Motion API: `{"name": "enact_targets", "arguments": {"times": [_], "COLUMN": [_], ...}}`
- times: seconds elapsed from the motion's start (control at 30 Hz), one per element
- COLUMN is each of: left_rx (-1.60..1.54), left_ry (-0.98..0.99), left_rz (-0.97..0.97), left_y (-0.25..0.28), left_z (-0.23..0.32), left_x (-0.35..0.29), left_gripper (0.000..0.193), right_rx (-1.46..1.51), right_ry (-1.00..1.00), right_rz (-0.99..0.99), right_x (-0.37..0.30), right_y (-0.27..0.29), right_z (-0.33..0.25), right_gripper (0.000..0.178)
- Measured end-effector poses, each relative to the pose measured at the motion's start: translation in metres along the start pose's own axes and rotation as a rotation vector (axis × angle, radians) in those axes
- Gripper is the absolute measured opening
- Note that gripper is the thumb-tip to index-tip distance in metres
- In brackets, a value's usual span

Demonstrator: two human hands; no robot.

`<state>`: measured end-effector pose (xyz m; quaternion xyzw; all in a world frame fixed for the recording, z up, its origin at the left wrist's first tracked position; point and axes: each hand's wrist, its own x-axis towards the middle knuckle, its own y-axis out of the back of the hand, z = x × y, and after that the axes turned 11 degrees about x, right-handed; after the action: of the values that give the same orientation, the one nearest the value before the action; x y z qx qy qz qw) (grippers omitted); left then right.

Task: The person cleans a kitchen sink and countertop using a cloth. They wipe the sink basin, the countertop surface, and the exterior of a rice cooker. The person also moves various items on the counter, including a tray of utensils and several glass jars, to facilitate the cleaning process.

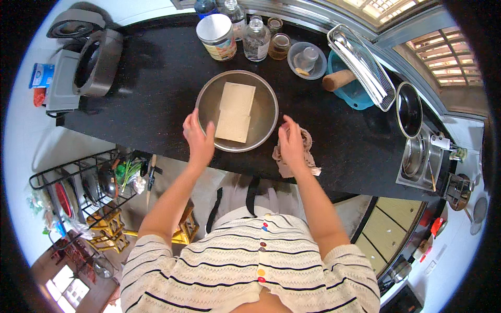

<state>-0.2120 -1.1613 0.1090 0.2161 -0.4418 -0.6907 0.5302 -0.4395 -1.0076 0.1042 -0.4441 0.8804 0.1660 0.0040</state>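
In a round metal bowl (271, 94) on the dark counter lie two flat, pale beige rectangular slabs (237, 112), end to end with a slight overlap. What they are made of I cannot make out. At the bowl's near left rim is my left hand (200, 142), its fingers outside the rim and its thumb spread apart toward the inside. My right hand (293, 143) is to the right of the bowl, over a crumpled brownish-pink cloth (284, 168). Its fingers are loosely bent and apart, and part of the cloth is hidden under it.
Behind the bowl stand a white-lidded tub (216, 44), glass bottles (256, 44) and small jars (279, 47). A plastic bowl (308, 65), blue basin (347, 86) and wire rack (362, 68) are at the back right. A grey appliance (96, 62) stands far left; a sink (417, 161) lies far right.
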Motion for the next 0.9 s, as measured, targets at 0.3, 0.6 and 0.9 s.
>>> {"name": "enact_targets", "arguments": {"times": [0.3, 0.6, 0.9], "left_rx": [0.091, 0.251, 0.081], "left_ry": [0.104, 0.038, 0.088], "left_rz": [-0.339, -0.513, -0.556], "left_y": [-0.026, -0.01, 0.014], "left_z": [-0.05, -0.044, 0.006], "left_x": [0.088, 0.107, 0.106], "left_gripper": [0.038, 0.022, 0.017], "right_rx": [0.068, -0.012, -0.028], "right_ry": [-0.072, -0.092, -0.044], "right_rz": [-0.025, -0.063, 0.017], "right_x": [0.057, 0.071, 0.057], "right_y": [-0.023, -0.022, 0.015], "right_z": [0.031, 0.034, 0.01], "right_gripper": [0.026, 0.022, 0.02]}}
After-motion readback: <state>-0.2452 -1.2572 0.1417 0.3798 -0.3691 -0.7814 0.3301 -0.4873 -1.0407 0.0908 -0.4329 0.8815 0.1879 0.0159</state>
